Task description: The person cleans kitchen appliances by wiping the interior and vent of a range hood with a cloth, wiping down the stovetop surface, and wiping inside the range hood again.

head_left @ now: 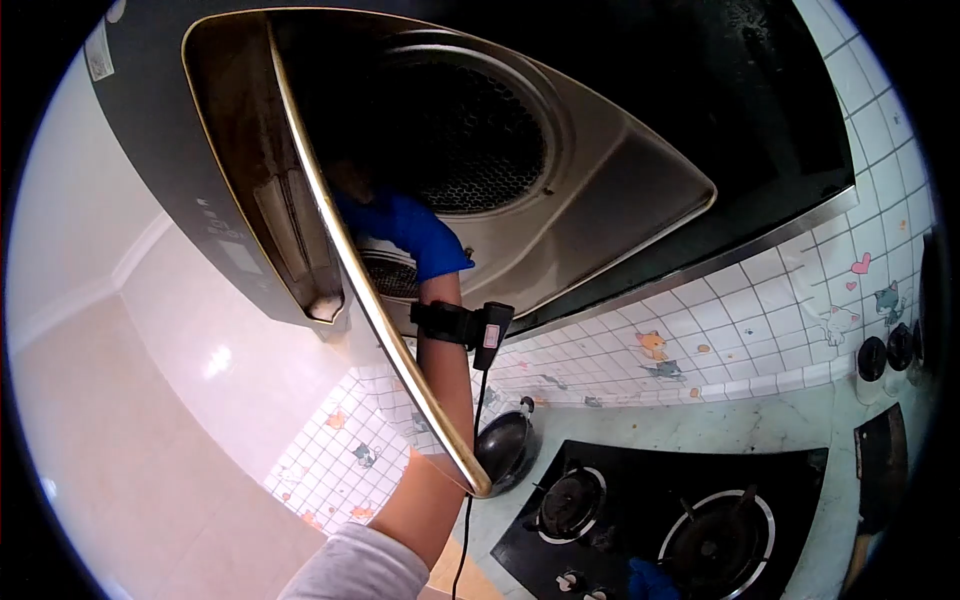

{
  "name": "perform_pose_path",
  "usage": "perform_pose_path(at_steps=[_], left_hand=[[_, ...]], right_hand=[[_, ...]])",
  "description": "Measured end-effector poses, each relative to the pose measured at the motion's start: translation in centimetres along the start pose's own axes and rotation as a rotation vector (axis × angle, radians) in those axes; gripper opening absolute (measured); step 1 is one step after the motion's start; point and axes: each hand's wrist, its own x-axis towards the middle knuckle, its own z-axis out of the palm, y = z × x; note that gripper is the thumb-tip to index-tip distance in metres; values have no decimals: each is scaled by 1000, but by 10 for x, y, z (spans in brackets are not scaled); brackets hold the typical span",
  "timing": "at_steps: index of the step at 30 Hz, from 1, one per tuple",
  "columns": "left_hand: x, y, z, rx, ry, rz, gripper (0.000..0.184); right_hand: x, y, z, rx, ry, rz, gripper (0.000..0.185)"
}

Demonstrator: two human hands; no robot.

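No wording can be read. On the range hood (150,135), the panel marks (210,215) and the white label (99,52) are illegible, as is the pinkish label (491,337) on the wrist device (499,313) below the hood.

Shadow under the hood (612,200) partly hides the raised grip (402,226).

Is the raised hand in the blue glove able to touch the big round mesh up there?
Probably yes. The raised hand is right beside the big round mesh, and I see nothing blocking the small gap between them, though dark shadow hides part of the hand.
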Motion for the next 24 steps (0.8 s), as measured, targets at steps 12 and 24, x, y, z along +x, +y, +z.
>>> perform_pose_path(at_steps=[12, 24], left_hand=[[-12, 72, -22, -220, 61, 102, 42], [-54, 97, -29, -392, -2, -41, 41]], right_hand=[[-2, 5, -3, -74, 159, -68, 27], [-20, 0, -7, 11, 76, 17, 26]])
